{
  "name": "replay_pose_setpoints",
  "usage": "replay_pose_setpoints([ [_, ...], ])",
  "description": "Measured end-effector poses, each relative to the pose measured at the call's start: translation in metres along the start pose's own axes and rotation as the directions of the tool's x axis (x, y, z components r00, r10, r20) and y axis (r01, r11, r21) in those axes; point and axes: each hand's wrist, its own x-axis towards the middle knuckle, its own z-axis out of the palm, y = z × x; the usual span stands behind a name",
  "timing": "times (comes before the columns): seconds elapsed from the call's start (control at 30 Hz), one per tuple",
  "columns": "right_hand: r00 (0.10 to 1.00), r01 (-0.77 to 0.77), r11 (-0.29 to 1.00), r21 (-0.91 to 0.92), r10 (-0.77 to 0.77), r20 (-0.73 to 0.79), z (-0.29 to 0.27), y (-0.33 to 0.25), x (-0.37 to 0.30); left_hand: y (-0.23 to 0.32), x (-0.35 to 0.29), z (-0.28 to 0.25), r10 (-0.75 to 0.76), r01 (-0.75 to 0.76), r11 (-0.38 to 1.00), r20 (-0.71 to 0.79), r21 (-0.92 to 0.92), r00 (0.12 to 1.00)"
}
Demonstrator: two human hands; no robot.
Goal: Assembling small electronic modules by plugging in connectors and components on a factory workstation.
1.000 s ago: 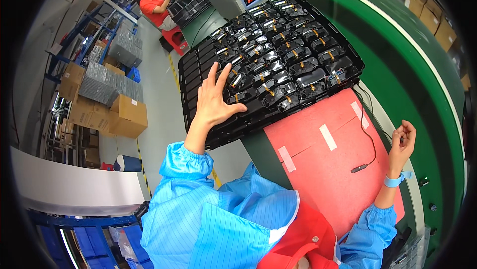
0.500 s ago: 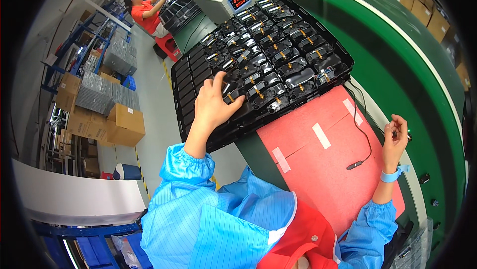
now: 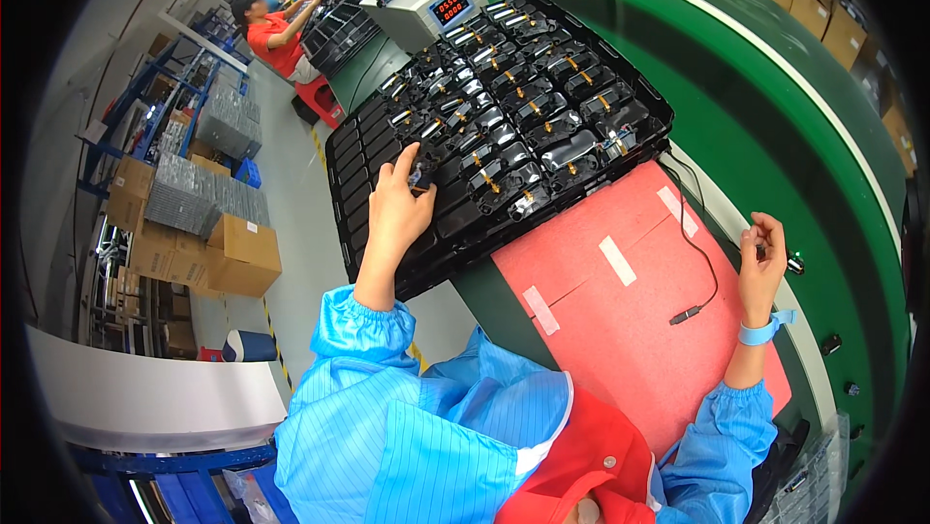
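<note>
A black compartment tray (image 3: 591, 185) full of small black electronic parts with gold-coloured strips lies in front of me. Over its near left part, my left hand (image 3: 399, 212) pinches a small black part (image 3: 418, 176) between thumb and fingers, beside bare compartments. At the right, my right hand (image 3: 762, 267), with a blue wrist strap (image 3: 767, 330), hovers by the edge of the green belt. Its fingers are curled around something dark that I cannot make out. A small dark part (image 3: 795, 262) with a green light is just right of the fingers.
A red foam mat (image 3: 620, 330) carries a black cable plug (image 3: 686, 315). Behind the tray stands a power supply (image 3: 426, 11) with a red display. More small dark parts (image 3: 831, 344) sit along the green belt (image 3: 756, 137). A co-worker (image 3: 276, 40) works at the far left.
My left hand has drawn back left and toward me, lifting a black part from its compartment, which now shows bare. My right hand has shifted slightly away from the small part beside it.
</note>
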Motion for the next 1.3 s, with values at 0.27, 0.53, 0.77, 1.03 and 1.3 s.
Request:
replay_pose_setpoints([
  [0.27, 0.999, 0.033, 0.999, -0.022, -0.034, -0.018, 0.000, 0.001, 0.002, -0.004, 0.007, -0.007, -0.099, 0.100, 0.992, 0.012, -0.076, 0.995],
  [0.53, 0.999, 0.048, 0.998, -0.039, -0.049, -0.016, 0.000, 0.002, 0.001, 0.016, 0.001, -0.002, -0.030, 0.032, 0.994, -0.022, 0.100, 0.999],
  [0.77, 1.000, -0.013, 1.000, -0.028, 0.013, -0.005, -0.004, 0.005, 0.000, 0.016, -0.001, -0.014, 0.083, -0.101, 0.990, -0.177, -0.098, 0.981],
  [1.03, 1.000, -0.008, 0.988, 0.152, 0.006, 0.014, -0.005, -0.004, 0.004, 0.164, -0.087, 0.032, 0.594, -0.367, 0.768, 0.369, -0.525, 0.715],
  [1.3, 0.998, 0.039, 0.964, 0.263, -0.051, 0.038, -0.019, 0.014, 0.010, 0.211, -0.098, 0.096, 0.800, -0.708, 0.599, 0.247, -0.375, 0.547],
])
